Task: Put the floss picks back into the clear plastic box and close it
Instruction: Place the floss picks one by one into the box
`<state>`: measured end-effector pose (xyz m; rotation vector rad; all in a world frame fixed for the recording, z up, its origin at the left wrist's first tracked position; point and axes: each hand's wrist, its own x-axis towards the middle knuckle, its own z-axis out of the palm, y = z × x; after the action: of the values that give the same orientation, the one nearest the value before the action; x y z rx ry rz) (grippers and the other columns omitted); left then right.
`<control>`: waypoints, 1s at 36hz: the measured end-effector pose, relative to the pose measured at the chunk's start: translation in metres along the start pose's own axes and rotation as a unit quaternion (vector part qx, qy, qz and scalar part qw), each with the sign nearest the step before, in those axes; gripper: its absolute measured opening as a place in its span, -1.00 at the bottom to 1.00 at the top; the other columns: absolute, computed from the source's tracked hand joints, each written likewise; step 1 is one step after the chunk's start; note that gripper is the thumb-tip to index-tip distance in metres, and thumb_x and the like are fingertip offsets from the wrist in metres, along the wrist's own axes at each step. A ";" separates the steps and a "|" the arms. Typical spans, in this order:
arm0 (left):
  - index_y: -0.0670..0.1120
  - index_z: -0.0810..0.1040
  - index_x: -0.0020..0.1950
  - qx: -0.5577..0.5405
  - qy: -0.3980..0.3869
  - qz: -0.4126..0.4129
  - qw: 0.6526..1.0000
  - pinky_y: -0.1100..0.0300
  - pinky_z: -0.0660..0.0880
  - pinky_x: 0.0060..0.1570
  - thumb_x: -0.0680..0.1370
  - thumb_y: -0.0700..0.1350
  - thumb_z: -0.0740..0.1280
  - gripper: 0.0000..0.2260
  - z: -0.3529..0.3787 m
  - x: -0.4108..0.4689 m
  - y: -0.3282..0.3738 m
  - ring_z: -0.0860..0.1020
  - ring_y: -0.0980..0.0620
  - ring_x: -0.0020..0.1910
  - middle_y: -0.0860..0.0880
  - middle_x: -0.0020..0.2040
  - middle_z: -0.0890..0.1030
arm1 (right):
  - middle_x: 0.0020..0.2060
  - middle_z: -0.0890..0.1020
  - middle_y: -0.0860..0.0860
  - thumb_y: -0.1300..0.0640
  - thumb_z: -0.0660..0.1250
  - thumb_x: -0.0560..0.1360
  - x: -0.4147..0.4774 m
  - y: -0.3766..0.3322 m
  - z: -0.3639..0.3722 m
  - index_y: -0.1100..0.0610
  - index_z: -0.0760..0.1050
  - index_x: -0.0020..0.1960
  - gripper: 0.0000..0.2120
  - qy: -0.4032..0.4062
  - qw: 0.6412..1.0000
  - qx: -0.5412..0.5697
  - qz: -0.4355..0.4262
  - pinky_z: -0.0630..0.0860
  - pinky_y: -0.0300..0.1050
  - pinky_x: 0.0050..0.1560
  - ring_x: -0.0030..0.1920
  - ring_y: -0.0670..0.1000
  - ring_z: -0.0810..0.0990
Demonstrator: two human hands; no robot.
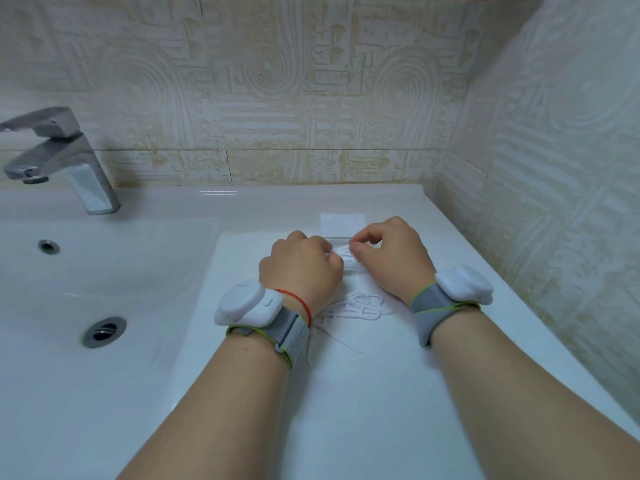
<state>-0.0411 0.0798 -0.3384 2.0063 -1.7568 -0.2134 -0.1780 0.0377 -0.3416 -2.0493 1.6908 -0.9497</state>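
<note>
Left wrist (277,323) hides some floss picks (360,306); left hand (301,268) and right hand (389,259) pinch others over clear box (351,269).

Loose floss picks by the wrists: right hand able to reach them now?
Probably yes: the loose floss picks lie uncovered on the counter close by the right hand, but it pinches other picks it must release first.

No legible text, brand or number on the clear plastic box (343,224), wrist devices (247,303), faucet (59,157) or wall tiles (277,98).
</note>
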 end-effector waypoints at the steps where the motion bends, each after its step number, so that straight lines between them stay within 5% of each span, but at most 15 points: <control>1: 0.11 0.55 0.20 -0.001 0.001 -0.001 1.000 0.05 0.39 0.08 0.56 0.05 0.15 -0.71 -0.001 0.000 0.000 0.43 -0.11 0.19 -0.02 0.18 0.50 | -0.05 0.48 -0.05 0.01 0.35 0.44 0.000 0.000 0.000 -0.13 0.60 -0.14 -0.93 0.003 1.000 0.004 0.001 0.42 0.02 0.20 0.12 0.04 0.48; 6: 0.06 0.60 0.05 -0.006 0.017 -0.009 1.000 0.03 0.43 0.05 0.54 0.02 0.17 -0.76 -0.003 -0.003 0.003 0.46 -0.12 0.10 -0.03 0.07 0.51 | -0.04 0.48 -0.05 0.00 0.34 0.45 0.000 0.002 -0.001 -0.12 0.61 -0.04 -0.88 0.010 1.000 0.003 0.016 0.42 0.00 0.20 0.12 0.03 0.48; 13: 0.06 0.60 0.13 -0.011 0.012 -0.011 1.000 0.05 0.41 0.08 0.54 0.03 0.17 -0.73 -0.003 -0.003 0.004 0.44 -0.11 0.16 -0.03 0.12 0.52 | 0.00 0.46 -0.06 0.00 0.35 0.44 0.000 0.002 -0.001 -0.14 0.57 0.11 -0.75 -0.003 1.000 0.006 0.021 0.40 0.00 0.24 0.17 0.04 0.46; 22: 0.05 0.59 0.18 -0.006 0.015 -0.008 1.000 0.04 0.40 0.08 0.54 0.03 0.16 -0.70 -0.001 -0.003 0.004 0.44 -0.13 0.17 -0.05 0.15 0.52 | -0.10 0.45 -0.08 0.09 0.39 0.39 0.000 -0.002 -0.001 -0.13 0.57 -0.18 -0.89 0.015 1.000 0.027 0.003 0.44 0.02 0.17 0.04 0.04 0.50; 36: -0.02 0.56 0.18 -0.007 0.012 -0.012 1.000 0.02 0.42 0.10 0.54 0.01 0.17 -0.70 -0.002 -0.004 0.005 0.44 -0.14 0.18 -0.07 0.16 0.52 | -0.04 0.52 -0.04 0.09 0.37 0.37 0.000 -0.002 -0.002 -0.13 0.58 -0.32 -0.86 0.001 1.000 0.025 0.015 0.42 0.05 0.21 0.09 0.05 0.50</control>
<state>-0.0450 0.0836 -0.3349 2.0123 -1.7144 -0.2081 -0.1779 0.0384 -0.3385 -1.9858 1.6759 -0.9746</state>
